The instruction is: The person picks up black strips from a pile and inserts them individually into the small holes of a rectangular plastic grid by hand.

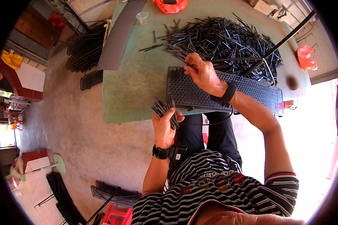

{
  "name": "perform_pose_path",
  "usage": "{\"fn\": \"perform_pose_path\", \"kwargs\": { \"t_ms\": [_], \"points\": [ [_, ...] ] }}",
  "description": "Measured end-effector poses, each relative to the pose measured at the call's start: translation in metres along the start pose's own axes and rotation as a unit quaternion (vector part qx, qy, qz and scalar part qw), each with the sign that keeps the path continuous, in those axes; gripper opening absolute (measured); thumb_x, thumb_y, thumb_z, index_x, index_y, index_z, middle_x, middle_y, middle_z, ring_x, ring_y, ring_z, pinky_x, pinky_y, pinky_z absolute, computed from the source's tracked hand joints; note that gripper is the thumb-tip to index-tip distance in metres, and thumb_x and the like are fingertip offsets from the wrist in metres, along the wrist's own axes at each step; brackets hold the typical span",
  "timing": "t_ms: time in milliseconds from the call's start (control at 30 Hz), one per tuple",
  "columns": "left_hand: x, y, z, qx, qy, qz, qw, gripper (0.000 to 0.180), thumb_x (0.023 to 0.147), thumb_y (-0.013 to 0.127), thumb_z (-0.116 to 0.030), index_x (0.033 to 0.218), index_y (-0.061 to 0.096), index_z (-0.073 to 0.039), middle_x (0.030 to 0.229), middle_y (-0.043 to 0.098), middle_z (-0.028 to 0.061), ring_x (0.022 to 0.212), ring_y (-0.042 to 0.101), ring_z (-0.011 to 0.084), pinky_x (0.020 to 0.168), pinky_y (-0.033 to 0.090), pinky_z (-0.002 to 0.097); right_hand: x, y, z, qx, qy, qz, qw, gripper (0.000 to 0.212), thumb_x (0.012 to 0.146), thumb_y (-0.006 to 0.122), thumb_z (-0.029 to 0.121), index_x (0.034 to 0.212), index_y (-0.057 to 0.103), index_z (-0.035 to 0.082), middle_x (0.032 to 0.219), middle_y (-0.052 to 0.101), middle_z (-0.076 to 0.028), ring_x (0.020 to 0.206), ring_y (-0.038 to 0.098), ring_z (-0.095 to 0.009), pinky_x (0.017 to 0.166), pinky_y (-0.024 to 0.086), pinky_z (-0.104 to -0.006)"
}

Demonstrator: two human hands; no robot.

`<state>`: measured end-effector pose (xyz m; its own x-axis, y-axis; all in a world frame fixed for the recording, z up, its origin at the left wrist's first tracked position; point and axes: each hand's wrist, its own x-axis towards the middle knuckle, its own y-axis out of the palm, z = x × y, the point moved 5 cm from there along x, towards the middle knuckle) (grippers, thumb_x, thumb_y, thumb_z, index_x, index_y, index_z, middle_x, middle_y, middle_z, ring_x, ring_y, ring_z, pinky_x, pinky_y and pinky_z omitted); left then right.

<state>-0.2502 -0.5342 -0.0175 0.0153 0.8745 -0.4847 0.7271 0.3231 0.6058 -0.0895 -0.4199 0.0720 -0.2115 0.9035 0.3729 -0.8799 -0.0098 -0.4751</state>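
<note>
Left fingers (pixel 168 114) hold strips (pixel 161 107); shirt (pixel 214 187) perhaps lettered.

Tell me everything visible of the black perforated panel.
The black perforated panel is a long rectangle with small holes, metal-like, paler toward its right end. It lies along the near edge of the green table, by the dark strip pile. The right hand is over its left end; contact is unclear.

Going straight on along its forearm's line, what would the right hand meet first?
Probably the left fringe of the heap of black strips, just beyond the perforated panel; the right hand is at an unclear height above the green table, so it might pass over.
</note>
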Motion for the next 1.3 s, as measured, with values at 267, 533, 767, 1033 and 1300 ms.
{"fn": "perform_pose_path", "kwargs": {
  "t_ms": [267,533,767,1033,1300],
  "points": [
    [-0.002,-0.001,-0.003,-0.017,-0.016,-0.011,1.0,0.006,0.08,0.062,0.001,0.084,0.059,0.002,0.074,0.062,0.0091,0.059,0.063,0.0214,0.05,0.055,0.0349,0.002,0.008,-0.003,-0.193,-0.088,0.047,0.976,0.009,0.079,0.059,0.0,0.087,0.055,-0.001,0.073,0.058,-0.014,0.067,0.06,-0.032,0.057,0.047,-0.0351],
    [-0.003,0.007,-0.001,-0.013,-0.011,0.002,1.0,0.008,0.08,0.063,0.0,0.087,0.06,0.001,0.075,0.063,0.0092,0.06,0.063,0.0208,0.051,0.055,0.0337,-0.023,0.02,0.003,-0.08,0.108,0.127,0.983,0.019,0.077,0.068,0.015,0.082,0.061,-0.003,0.064,0.06,-0.01,0.054,0.058,-0.019,0.05,0.046,-0.0318],
    [-0.006,0.021,0.013,0.014,-0.034,0.036,0.999,0.012,0.081,0.063,-0.002,0.092,0.06,0.001,0.079,0.064,0.0113,0.065,0.065,0.0213,0.054,0.056,0.0337,-0.055,0.033,-0.004,0.158,0.359,0.267,0.88,0.016,0.082,0.063,0.012,0.082,0.064,-0.004,0.063,0.059,-0.005,0.051,0.056,-0.009,0.043,0.047,-0.0224],
    [-0.001,0.019,0.011,0.003,-0.024,0.006,1.0,0.015,0.079,0.063,0.002,0.093,0.06,0.001,0.082,0.063,0.0097,0.066,0.065,0.0225,0.054,0.056,0.0355,-0.039,-0.004,-0.001,0.129,0.269,0.079,0.951,0.016,0.084,0.059,0.002,0.098,0.057,-0.006,0.073,0.063,-0.008,0.062,0.064,-0.014,0.054,0.052,-0.0235],
    [0.002,0.016,0.008,0.008,-0.018,0.01,1.0,0.014,0.08,0.06,0.005,0.093,0.059,0.001,0.082,0.061,0.0097,0.066,0.065,0.0242,0.055,0.057,0.038,-0.009,-0.019,0.001,-0.028,-0.005,-0.057,0.998,0.017,0.08,0.057,-0.002,0.094,0.049,-0.002,0.071,0.061,-0.017,0.063,0.063,-0.029,0.054,0.048,-0.0327]
  ]
}}
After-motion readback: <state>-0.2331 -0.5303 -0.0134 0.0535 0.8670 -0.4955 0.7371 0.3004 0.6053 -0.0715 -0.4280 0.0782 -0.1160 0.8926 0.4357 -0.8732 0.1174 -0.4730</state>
